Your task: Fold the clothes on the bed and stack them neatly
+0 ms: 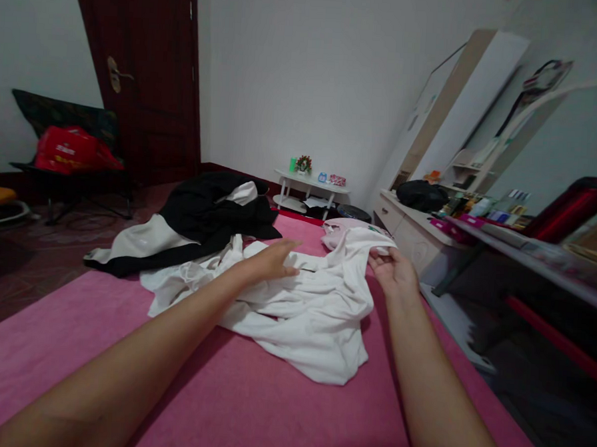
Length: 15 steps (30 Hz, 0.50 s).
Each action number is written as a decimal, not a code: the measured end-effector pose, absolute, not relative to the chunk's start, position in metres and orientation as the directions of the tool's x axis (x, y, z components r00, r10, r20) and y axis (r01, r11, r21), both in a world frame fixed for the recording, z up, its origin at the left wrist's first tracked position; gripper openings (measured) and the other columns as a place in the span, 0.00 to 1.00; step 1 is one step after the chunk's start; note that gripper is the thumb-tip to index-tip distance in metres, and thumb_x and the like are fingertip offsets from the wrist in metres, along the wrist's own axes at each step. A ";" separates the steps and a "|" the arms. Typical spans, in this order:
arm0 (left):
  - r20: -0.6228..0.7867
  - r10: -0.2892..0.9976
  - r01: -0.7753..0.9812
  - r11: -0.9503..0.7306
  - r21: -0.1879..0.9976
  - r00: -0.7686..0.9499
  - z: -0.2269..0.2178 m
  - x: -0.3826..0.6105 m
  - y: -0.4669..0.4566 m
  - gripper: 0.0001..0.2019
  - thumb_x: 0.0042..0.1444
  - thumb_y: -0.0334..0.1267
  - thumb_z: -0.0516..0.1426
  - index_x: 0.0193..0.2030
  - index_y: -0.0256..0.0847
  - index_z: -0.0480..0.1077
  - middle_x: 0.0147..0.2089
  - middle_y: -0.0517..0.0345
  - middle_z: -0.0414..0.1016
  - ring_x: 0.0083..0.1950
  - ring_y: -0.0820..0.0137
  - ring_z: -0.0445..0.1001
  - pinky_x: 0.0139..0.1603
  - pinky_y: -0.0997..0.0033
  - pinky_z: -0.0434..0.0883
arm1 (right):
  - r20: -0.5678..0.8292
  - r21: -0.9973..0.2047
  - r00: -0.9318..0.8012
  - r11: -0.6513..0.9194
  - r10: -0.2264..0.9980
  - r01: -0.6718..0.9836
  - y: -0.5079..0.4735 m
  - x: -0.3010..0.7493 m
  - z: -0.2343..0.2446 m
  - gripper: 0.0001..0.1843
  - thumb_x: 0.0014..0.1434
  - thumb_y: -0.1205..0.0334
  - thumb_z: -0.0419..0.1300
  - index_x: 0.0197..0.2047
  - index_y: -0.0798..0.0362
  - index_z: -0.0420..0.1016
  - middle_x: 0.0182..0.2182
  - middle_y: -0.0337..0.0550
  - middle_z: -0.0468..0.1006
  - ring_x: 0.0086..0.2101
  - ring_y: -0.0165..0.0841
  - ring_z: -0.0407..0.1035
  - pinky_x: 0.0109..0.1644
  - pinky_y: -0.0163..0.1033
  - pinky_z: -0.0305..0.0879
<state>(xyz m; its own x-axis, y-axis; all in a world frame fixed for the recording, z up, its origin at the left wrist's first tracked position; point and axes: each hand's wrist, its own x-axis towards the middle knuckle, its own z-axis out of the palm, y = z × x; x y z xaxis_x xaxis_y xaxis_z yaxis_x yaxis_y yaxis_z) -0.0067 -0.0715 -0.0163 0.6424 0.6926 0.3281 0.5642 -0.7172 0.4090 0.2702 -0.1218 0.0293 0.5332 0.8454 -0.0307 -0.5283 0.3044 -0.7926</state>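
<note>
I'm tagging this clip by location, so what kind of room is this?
Probably a home bedroom: a pink bed carrying the white garment that the right hand grips, a cluttered dresser along the right wall, and a dark wooden door.

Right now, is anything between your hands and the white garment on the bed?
Nothing visible. The left hand lies flat on the white garment, and the right hand grips its far edge. The black garment lies beyond it on the left, and the pink garment lies just past the right hand.
</note>
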 end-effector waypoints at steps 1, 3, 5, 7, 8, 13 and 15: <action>0.355 0.677 0.531 -0.731 0.429 0.644 -0.021 -0.004 -0.071 0.38 0.51 0.41 0.60 0.68 0.33 0.52 0.68 0.37 0.54 0.68 0.53 0.54 0.66 0.54 0.55 | -0.012 -0.794 0.481 0.284 0.877 -0.537 -0.126 0.262 0.036 0.05 0.52 0.71 0.55 0.27 0.53 0.64 0.18 0.33 0.71 0.19 0.25 0.68 0.26 0.31 0.73; 0.439 0.635 0.443 -0.766 0.466 0.636 -0.022 0.001 -0.074 0.42 0.51 0.42 0.61 0.69 0.35 0.48 0.70 0.39 0.50 0.70 0.54 0.50 0.67 0.53 0.52 | 0.039 -0.808 0.374 0.250 0.927 -0.534 -0.138 0.245 0.052 0.04 0.50 0.70 0.56 0.26 0.53 0.65 0.15 0.31 0.68 0.14 0.22 0.61 0.17 0.25 0.63; 0.528 0.593 0.342 -0.796 0.499 0.608 -0.016 0.006 -0.080 0.45 0.48 0.43 0.63 0.70 0.38 0.46 0.71 0.41 0.47 0.71 0.55 0.48 0.68 0.53 0.51 | 0.090 -0.833 0.279 0.226 0.956 -0.505 -0.152 0.228 0.068 0.04 0.48 0.69 0.57 0.24 0.53 0.65 0.12 0.28 0.64 0.10 0.20 0.52 0.10 0.23 0.49; 0.590 0.554 0.235 -0.814 0.531 0.587 -0.006 0.010 -0.087 0.45 0.44 0.44 0.65 0.68 0.40 0.52 0.70 0.42 0.50 0.69 0.54 0.51 0.67 0.54 0.52 | 0.129 -0.864 0.198 0.208 0.972 -0.458 -0.165 0.214 0.080 0.06 0.47 0.66 0.59 0.22 0.53 0.66 0.10 0.27 0.60 0.09 0.19 0.47 0.08 0.24 0.43; 0.597 0.536 0.177 -0.813 0.554 0.597 -0.001 0.011 -0.090 0.40 0.43 0.44 0.66 0.64 0.39 0.60 0.68 0.43 0.56 0.67 0.54 0.56 0.65 0.55 0.55 | 0.145 -0.876 0.178 0.210 0.973 -0.435 -0.169 0.208 0.083 0.06 0.46 0.65 0.60 0.21 0.53 0.66 0.11 0.28 0.60 0.10 0.20 0.49 0.09 0.25 0.46; 0.410 0.756 0.036 -0.495 0.868 0.510 0.018 0.004 -0.086 0.16 0.49 0.50 0.59 0.30 0.35 0.74 0.31 0.54 0.76 0.34 0.64 0.74 0.34 0.70 0.69 | 0.280 -0.874 0.299 0.371 0.912 -0.314 -0.165 0.201 0.079 0.07 0.45 0.62 0.61 0.31 0.53 0.74 0.29 0.40 0.78 0.30 0.32 0.72 0.30 0.34 0.70; 0.385 0.888 -0.077 -0.378 0.923 0.253 0.022 -0.008 -0.075 0.16 0.47 0.49 0.60 0.30 0.35 0.74 0.27 0.57 0.75 0.29 0.68 0.71 0.29 0.74 0.66 | 0.310 -0.888 0.335 0.397 0.890 -0.233 -0.158 0.203 0.072 0.11 0.44 0.62 0.63 0.35 0.52 0.73 0.34 0.39 0.78 0.34 0.31 0.73 0.35 0.35 0.71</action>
<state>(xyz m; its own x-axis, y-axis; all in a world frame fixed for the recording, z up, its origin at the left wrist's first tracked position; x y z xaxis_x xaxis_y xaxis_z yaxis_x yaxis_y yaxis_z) -0.0078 -0.0754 0.0220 0.2526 0.8877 0.3849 -0.0766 -0.3782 0.9225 0.2034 -0.1580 0.0721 0.3347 0.8897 0.3104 -0.2329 0.3973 -0.8876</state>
